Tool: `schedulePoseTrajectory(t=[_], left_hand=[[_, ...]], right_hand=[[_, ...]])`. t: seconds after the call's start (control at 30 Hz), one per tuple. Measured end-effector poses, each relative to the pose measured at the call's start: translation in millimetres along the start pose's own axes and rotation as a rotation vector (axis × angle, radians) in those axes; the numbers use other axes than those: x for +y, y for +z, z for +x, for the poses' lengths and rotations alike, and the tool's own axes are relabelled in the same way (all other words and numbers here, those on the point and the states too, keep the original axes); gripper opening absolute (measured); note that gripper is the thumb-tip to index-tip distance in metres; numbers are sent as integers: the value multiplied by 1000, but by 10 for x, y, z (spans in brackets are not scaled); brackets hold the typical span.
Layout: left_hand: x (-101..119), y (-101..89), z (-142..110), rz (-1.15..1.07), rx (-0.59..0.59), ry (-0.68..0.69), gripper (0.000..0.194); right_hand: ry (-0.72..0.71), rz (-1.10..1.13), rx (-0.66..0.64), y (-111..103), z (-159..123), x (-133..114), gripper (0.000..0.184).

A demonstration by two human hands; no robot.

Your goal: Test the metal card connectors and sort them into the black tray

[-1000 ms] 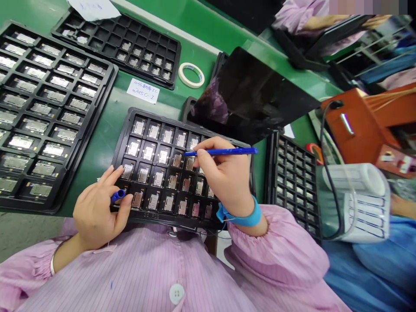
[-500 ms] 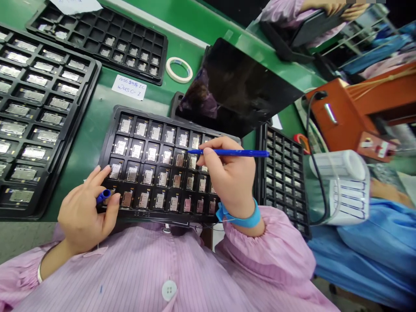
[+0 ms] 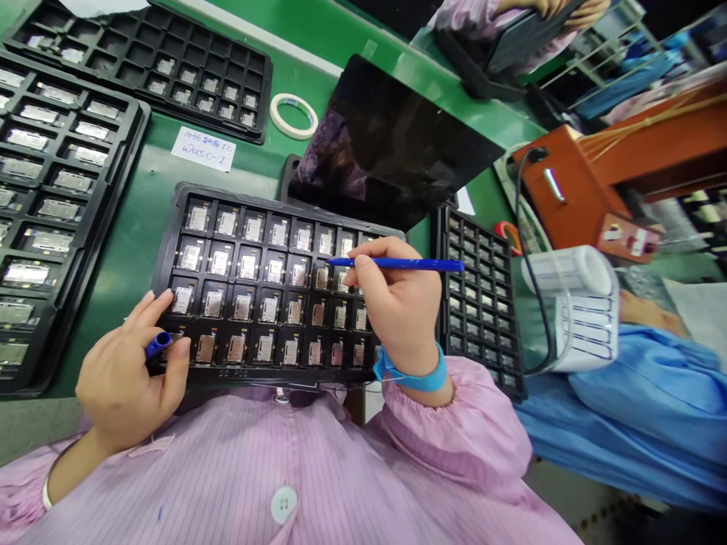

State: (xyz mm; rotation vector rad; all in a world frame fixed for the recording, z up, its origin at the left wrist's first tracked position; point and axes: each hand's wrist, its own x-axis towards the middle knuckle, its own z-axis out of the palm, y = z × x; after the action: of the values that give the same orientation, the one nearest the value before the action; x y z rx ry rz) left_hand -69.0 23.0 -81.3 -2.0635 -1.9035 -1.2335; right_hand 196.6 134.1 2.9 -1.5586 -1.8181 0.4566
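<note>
So, clock centred on the black tray (image 3: 273,375) lying in front of the person. Every pocket I can properly see has a small metal part (image 3: 248,266) in it, so the tray itself looks loaded. The right hand (image 3: 400,303), at 3 o'clock, pinches a blue pen (image 3: 417,265), tip at about 2 o'clock, second row from the far side; can't tell if it's touching anything. The left hand (image 3: 125,378), at 8 o'clock, has the blue cap (image 3: 157,346) gripped between thumb and fingers, other fingertips on the tray edge. I'd guess partway along, but any marks are too tiny to make out, so no clue which parts are done or left

Around it: big loaded tray (image 3: 123,170) at 9–10, paper label (image 3: 203,149) at 11, tape roll (image 3: 287,132) at 12, another tray (image 3: 439,235) at 3. Main nuisances imo: the dark panel (image 3: 391,151) crowding the far edge at 1, plus both hands hiding some pockets
</note>
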Motion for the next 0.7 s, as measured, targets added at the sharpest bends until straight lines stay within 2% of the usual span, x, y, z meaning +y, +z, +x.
schedulePoseTrajectory(t=[0.2,0.3,0.4,0.53,0.7], left_hand=[[-40,14,-12,26,-3,-17,11],[-52,24,-28,44,34,10,24],[-56,25,-49,51,3,-32,36],[-70,27,-71,89,11,-54,52],[-100,44,-91,88,24,-25,55]], right_hand=[[44,41,-26,-48,-45,120,11],[49,45,-51,-13,-50,151,10],[65,32,-58,-11,-52,151,10],[70,73,16,-86,-68,147,11],[101,78,85,-181,-90,224,9]])
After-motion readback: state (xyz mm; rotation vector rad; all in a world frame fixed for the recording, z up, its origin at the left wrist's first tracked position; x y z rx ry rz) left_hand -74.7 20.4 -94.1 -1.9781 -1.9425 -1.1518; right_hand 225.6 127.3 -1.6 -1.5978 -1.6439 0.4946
